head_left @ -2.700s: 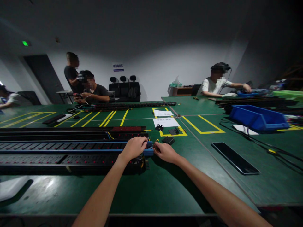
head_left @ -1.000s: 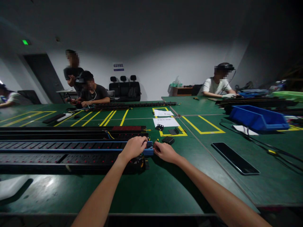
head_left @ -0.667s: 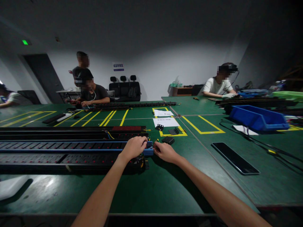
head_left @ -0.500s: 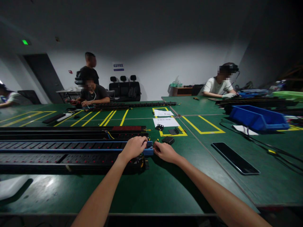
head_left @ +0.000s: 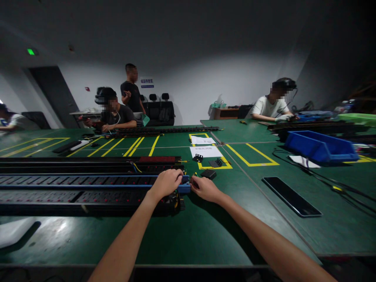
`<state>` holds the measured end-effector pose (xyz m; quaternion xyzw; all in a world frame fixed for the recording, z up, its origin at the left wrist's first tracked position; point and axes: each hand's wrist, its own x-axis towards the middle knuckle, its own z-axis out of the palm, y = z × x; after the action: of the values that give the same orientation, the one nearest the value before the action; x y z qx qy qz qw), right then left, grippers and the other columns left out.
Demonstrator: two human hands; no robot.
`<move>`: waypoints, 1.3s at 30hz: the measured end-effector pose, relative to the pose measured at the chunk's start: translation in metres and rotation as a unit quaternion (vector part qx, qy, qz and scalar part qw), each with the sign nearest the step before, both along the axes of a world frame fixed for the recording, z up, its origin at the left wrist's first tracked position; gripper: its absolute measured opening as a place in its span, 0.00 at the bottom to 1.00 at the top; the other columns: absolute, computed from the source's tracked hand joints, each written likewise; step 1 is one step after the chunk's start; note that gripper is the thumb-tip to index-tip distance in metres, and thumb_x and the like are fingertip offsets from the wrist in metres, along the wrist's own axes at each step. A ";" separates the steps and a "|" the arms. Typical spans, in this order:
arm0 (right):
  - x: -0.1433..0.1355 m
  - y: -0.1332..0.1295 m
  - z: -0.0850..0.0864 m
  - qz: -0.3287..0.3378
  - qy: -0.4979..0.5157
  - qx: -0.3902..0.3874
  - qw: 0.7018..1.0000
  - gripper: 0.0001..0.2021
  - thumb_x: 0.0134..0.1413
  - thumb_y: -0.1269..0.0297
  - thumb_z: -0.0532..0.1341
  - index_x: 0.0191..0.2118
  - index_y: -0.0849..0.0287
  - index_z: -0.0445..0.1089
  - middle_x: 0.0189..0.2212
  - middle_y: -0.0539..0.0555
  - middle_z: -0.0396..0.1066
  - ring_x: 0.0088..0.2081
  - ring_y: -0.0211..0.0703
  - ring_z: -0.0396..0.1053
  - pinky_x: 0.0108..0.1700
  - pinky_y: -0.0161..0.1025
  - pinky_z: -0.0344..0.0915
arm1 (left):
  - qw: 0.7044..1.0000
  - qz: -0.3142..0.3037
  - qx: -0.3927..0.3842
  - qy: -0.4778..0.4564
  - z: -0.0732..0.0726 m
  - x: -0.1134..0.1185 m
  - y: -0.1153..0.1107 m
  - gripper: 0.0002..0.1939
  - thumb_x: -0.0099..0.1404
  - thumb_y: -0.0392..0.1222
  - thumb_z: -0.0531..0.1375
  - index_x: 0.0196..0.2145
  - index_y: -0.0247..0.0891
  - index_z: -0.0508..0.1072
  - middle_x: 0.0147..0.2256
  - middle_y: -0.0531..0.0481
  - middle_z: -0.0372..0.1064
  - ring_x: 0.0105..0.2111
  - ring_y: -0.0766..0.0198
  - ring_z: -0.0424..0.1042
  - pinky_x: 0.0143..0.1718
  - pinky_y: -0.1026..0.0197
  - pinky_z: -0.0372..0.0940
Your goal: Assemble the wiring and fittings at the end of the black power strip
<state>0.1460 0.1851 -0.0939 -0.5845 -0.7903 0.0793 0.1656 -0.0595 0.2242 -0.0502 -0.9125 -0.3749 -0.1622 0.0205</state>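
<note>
Long black strips with blue edges lie side by side at the left. My left hand is closed around the right end of the blue-edged strip, its fingers curled over the top. Just beyond that end, my right hand pinches something small and dark, too hidden to name, close against the blue tip. A second black strip with red dots lies nearer to me, loose wires at its end. Behind my right hand sits a small black box.
A phone lies on the green table at the right. Beyond it are cables and a blue bin. White papers and black brackets lie ahead. Several people are around the table.
My hands have hardly moved. The standing person at the back has moved right, and the seated person at the back left has raised the head.
</note>
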 end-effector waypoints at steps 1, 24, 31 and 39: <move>0.000 0.000 0.000 0.001 0.001 0.001 1.000 0.08 0.64 0.61 0.56 0.40 0.58 0.69 0.31 0.53 0.74 0.30 0.39 0.68 0.30 0.36 0.46 | 1.000 0.000 0.000 0.000 0.000 0.000 0.000 0.13 0.72 0.40 0.49 0.44 0.40 0.73 0.40 0.47 0.76 0.42 0.57 0.75 0.45 0.57 0.67; 0.000 0.000 0.000 0.008 0.001 0.011 1.000 0.07 0.64 0.62 0.56 0.39 0.58 0.68 0.30 0.53 0.73 0.29 0.39 0.67 0.30 0.36 0.45 | 1.000 -0.001 -0.007 -0.004 0.002 -0.001 -0.002 0.13 0.72 0.40 0.49 0.44 0.40 0.72 0.41 0.46 0.76 0.43 0.56 0.75 0.46 0.56 0.67; 0.000 0.000 0.000 0.006 0.000 0.010 1.000 0.07 0.64 0.62 0.56 0.39 0.58 0.69 0.30 0.53 0.73 0.29 0.39 0.66 0.30 0.36 0.45 | 1.000 0.004 -0.004 0.000 0.001 0.000 0.000 0.12 0.72 0.40 0.50 0.45 0.40 0.72 0.41 0.46 0.76 0.43 0.56 0.75 0.46 0.56 0.67; 0.000 0.000 0.001 0.001 -0.003 0.006 1.000 0.07 0.64 0.62 0.56 0.40 0.58 0.69 0.30 0.53 0.74 0.29 0.40 0.67 0.30 0.36 0.45 | 1.000 0.008 -0.002 0.006 0.001 0.000 -0.001 0.12 0.72 0.40 0.49 0.44 0.41 0.72 0.41 0.47 0.76 0.42 0.57 0.75 0.45 0.57 0.67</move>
<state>0.1457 0.1847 -0.0931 -0.5831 -0.7917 0.0729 0.1670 -0.0598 0.2235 -0.0493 -0.9106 -0.3822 -0.1554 0.0218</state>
